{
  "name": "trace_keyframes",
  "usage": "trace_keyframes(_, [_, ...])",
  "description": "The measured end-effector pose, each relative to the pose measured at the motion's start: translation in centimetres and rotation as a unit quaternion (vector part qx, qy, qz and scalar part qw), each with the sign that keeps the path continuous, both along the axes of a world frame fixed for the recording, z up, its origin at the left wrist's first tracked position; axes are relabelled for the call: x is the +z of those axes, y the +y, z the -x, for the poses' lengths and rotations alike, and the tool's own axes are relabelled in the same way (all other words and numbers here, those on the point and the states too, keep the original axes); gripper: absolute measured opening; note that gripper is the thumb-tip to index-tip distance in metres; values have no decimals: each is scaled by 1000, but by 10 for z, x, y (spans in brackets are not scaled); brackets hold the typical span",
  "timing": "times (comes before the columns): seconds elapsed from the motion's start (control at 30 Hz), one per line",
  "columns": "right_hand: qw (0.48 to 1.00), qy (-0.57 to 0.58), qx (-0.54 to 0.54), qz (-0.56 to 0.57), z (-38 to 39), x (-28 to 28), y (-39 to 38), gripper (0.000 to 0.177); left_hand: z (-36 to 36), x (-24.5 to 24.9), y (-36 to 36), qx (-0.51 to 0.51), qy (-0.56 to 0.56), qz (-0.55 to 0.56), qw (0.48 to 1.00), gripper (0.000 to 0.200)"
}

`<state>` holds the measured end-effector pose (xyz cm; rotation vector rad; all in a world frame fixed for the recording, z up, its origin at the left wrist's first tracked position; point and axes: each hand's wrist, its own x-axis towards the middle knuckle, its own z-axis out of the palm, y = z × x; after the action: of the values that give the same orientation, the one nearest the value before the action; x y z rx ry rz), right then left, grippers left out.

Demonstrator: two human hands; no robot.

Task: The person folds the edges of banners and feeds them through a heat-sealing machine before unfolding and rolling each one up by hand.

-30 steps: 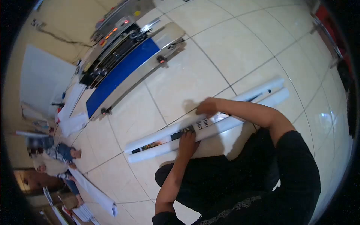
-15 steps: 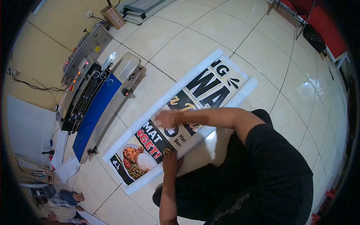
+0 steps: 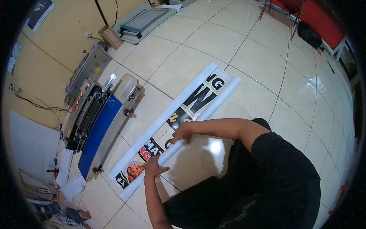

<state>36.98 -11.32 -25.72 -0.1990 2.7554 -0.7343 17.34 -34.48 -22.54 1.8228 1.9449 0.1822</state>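
Note:
A printed banner (image 3: 200,100) lies on the floor, rolled up from both long sides into white tubes. Between the rolls a strip of print shows, with black lettering and a food picture (image 3: 135,171). My left hand (image 3: 154,166) is curled over the near roll (image 3: 213,108) toward its lower end, thumb on my side. Farther up the same roll, my right hand (image 3: 182,134) grips it with fingers on the printed side. The far roll (image 3: 164,118) rests on the tiles, untouched by either hand.
A machine with a blue belt (image 3: 100,131) stands left of the banner. Behind it are a grey metal unit (image 3: 91,66), a cardboard box (image 3: 110,37) and a paper trimmer (image 3: 146,21). A black bag (image 3: 309,35) lies at upper right. Another person (image 3: 70,217) is at lower left.
The near roll has moved toward the far one, narrowing the visible print. My right hand has come off the print onto the near roll; my left hand has shifted along it.

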Motion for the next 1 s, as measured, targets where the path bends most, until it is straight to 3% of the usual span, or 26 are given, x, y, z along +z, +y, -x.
trace_keyframes(0.03, [997, -28, 43, -49, 7, -13, 10, 59, 18, -13, 0, -5, 19, -4, 1000, 64])
trace_keyframes(0.07, [998, -46, -29, 20, 17, -37, 29, 60, 35, -21, 4, -10, 37, -8, 999, 63])
trace_keyframes(0.1, [991, 55, -108, 63, 35, -93, 50, 62, 52, -21, 11, 25, 35, 9, 999, 62])
trace_keyframes(0.17, [984, -7, -172, 48, 13, -33, 51, 56, 78, -36, 8, 159, -85, 35, 983, 62])
trace_keyframes(0.2, [983, -5, -174, 50, 10, -34, 46, 56, 70, -13, 14, 84, -2, 63, 995, 60])
trace_keyframes(0.27, [984, -14, -156, -86, 8, -38, 32, 49, 66, -29, 9, 92, 61, 59, 992, 59])
trace_keyframes(0.3, [984, -23, -156, -79, 5, -38, 25, 43, 63, -41, 7, 100, 121, 54, 986, 58])
trace_keyframes(0.37, [977, 97, -162, -97, -18, -69, 2, 36, 44, -57, -11, 57, 180, 76, 979, 62])
trace_keyframes(0.43, [982, 109, -151, -36, -62, -52, -28, 27, 6, -51, -49, 25, 181, 0, 983, 62])
trace_keyframes(0.5, [994, 75, -27, -69, -99, -39, -53, 40, -33, -31, -79, 30, 144, 24, 989, 59])
trace_keyframes(0.53, [995, 73, -24, -66, -112, -36, -62, 40, -48, -29, -95, 44, 128, 16, 991, 61])
trace_keyframes(0.57, [992, 119, 11, -37, -122, -34, -71, 47, -60, -34, -109, 62, 115, 17, 991, 65])
trace_keyframes(0.63, [986, 164, 41, -8, -122, -50, -79, 53, -83, -27, -107, -22, 79, -32, 996, 62])
trace_keyframes(0.7, [941, 321, 104, -1, -90, -97, -74, 53, -110, -20, -95, -53, 80, -36, 995, 59])
trace_keyframes(0.77, [953, 234, 142, -130, -46, -78, -41, 45, -109, -20, -87, -91, 88, -44, 991, 56])
trace_keyframes(0.83, [920, 249, 35, -301, -14, -57, -6, 43, -100, -29, -86, -101, 63, -37, 992, 50])
trace_keyframes(0.87, [921, 249, 28, -298, 1, -53, 0, 43, -99, -26, -84, -94, 45, -31, 994, 48])
trace_keyframes(0.93, [947, 253, -156, -120, 20, -39, 12, 43, -104, -23, -80, -90, 39, -33, 995, 48])
trace_keyframes(0.97, [977, 117, 72, -164, 21, -30, 4, 43, -104, -21, -78, -84, 35, -34, 995, 47])
trace_keyframes(1.0, [977, 118, 64, -164, 27, -29, 12, 43, -102, -18, -75, -92, 37, -32, 995, 47])
